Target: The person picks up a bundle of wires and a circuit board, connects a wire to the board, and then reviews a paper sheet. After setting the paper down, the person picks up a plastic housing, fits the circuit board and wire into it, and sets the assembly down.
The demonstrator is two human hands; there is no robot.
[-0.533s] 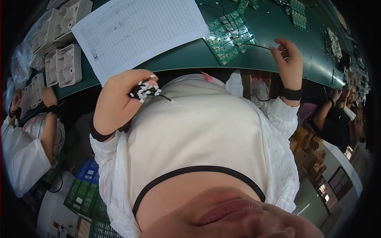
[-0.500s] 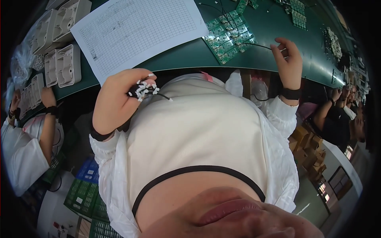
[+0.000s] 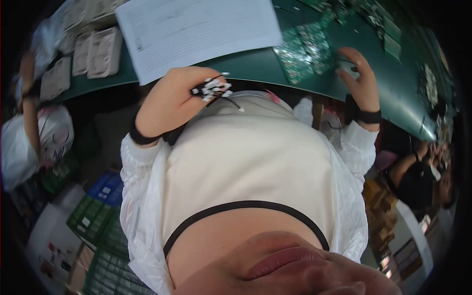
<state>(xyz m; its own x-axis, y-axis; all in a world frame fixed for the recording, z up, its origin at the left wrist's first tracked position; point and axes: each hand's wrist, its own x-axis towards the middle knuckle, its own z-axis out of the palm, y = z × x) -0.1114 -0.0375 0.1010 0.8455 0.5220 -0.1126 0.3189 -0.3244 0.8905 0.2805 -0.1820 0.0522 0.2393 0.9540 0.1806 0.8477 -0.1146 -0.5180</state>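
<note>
My left hand (image 3: 179, 93) is closed around a bundle of short black cables (image 3: 215, 90) with white connector ends. One cable end hangs out below the fingers, above my lap. To the right, my right hand (image 3: 363, 81) hovers over the table's near edge with thumb and fingers apart. No cable shows between them. Just left of that hand lies a panel of green circuit boards (image 3: 304, 54), blurred in this view. A large printed sheet of paper (image 3: 196, 39) lies on the table beyond my left hand.
On the green table (image 3: 339, 37), more circuit boards (image 3: 392, 39) lie at the far right. Beige moulded plastic housings (image 3: 104, 51) stand at the left. A co-worker's arm (image 3: 30, 113) is at far left, another person (image 3: 418, 172) at far right. Green crates (image 3: 93, 221) sit below left.
My right hand has parted its fingers, and the black cable it held no longer shows there. My left hand has risen slightly with its bundle. The whole view has shifted.
</note>
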